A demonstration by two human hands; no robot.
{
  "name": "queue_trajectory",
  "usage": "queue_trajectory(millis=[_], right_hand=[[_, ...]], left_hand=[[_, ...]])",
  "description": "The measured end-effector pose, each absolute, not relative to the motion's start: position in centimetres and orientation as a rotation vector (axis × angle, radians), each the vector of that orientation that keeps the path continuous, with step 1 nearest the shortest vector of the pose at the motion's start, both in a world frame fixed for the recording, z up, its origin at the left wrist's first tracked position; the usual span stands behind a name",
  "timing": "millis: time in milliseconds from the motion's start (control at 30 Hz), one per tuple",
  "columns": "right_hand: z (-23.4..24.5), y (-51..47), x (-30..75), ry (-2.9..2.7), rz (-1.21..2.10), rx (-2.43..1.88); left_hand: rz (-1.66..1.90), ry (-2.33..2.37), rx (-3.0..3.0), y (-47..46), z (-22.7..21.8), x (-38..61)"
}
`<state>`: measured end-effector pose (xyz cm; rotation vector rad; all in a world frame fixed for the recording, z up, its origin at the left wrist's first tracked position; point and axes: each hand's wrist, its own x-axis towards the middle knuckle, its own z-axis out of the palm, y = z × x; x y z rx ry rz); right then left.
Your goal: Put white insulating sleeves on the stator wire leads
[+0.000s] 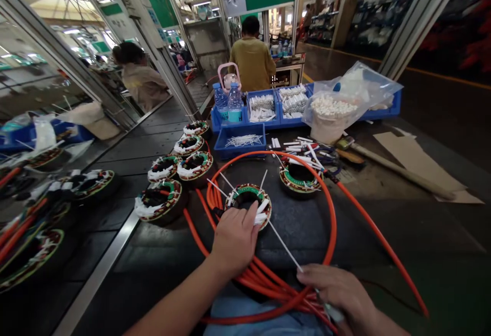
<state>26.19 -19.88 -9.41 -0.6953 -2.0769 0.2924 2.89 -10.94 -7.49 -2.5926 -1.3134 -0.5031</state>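
Note:
A round wound stator [248, 198] with green and white windings lies on the dark table in front of me, with thin white strands sticking up from it. My left hand [235, 239] rests on its near edge, fingers closed on the white winding. My right hand [341, 292] is closed on a thin white strand [284, 246] that runs up to the stator. A coil of orange hose [268, 274] loops around the stator and under both hands.
A second stator [299, 176] sits to the right; several more [180, 167] stand in a row at the left. Blue bins [268, 108] of white parts, water bottles [230, 102] and a bagged bucket [332, 113] stand behind. Two people work further back.

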Motion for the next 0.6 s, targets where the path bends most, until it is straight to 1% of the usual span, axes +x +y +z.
queue_trajectory(millis=[133, 233, 433, 600], right_hand=[[-12.7, -20.6, 26.6, -2.063, 0.363, -0.753], [-14.0, -21.3, 26.7, -2.062, 0.447, -0.826], [-13.9, -21.2, 26.5, -2.023, 0.411, -0.693], [-13.7, -21.0, 26.3, -2.015, 0.407, -0.662]], left_hand=[[-0.436, -1.303, -2.583, -11.0, -7.4, 2.8], [-0.433, -1.315, -2.612, -11.0, -7.1, 2.8], [-0.511, -1.283, -2.647, -11.1, -7.1, 2.8], [-0.518, -1.283, -2.641, -11.0, -7.3, 2.8]])
